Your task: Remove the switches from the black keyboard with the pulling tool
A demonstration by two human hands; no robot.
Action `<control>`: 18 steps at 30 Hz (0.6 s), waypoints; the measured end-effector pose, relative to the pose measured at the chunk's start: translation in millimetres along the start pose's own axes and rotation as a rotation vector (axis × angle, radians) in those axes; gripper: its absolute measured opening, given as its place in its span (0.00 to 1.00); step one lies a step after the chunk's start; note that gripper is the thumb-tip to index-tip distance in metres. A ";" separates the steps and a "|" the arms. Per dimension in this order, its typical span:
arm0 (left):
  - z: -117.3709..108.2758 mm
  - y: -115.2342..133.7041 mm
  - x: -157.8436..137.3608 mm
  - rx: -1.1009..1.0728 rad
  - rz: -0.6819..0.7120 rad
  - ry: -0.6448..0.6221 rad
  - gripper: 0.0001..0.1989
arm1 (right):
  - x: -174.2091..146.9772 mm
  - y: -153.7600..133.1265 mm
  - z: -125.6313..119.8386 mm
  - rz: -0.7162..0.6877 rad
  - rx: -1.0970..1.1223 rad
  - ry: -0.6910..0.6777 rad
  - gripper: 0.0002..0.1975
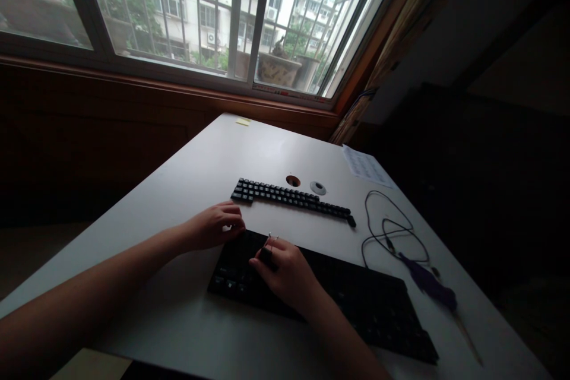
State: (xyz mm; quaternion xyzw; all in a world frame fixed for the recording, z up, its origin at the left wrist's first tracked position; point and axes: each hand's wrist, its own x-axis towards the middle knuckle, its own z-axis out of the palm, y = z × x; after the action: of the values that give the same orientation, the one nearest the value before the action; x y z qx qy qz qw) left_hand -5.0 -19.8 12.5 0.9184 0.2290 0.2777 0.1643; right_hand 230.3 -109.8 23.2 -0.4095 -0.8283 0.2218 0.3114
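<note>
A black keyboard point(356, 303) lies at a slant on the white desk, with a few keycaps point(229, 285) showing at its lower left. My right hand point(289, 270) is closed over its left part, gripping a small keycap puller point(267, 254) with a dark handle; thin wire ends stick up past the fingers. At the keyboard's upper left corner is my left hand point(218, 227), fingers curled and thumb near the fingertips; whatever they may pinch is hidden. Beyond both hands, loose black keycaps point(289, 195) stand side by side in long rows.
A purple-handled brush or tool point(427, 279) lies right of the keyboard beside a looped black cable point(385, 228). Behind the keycap rows are a round desk hole point(293, 181) and its grey cover point(317, 188). A printed sheet point(367, 166) and yellow sticky note point(243, 122) lie farther back.
</note>
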 end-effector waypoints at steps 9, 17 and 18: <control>2.4 -1.2 0.0 -0.005 0.003 0.006 0.08 | -6.6 7.5 4.8 0.008 0.028 0.076 0.08; 0.7 1.4 0.0 -0.011 -0.015 -0.007 0.08 | -6.4 6.6 3.1 -0.042 0.019 0.084 0.08; 0.6 1.6 0.1 -0.013 -0.015 -0.006 0.08 | -6.7 6.1 2.8 -0.053 0.009 0.083 0.08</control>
State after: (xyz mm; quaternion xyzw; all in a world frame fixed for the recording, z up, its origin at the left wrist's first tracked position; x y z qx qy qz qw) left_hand -4.0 -21.3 12.7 0.9165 0.2334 0.2750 0.1729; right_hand 234.8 -112.2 15.1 -0.3948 -0.8243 0.1999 0.3532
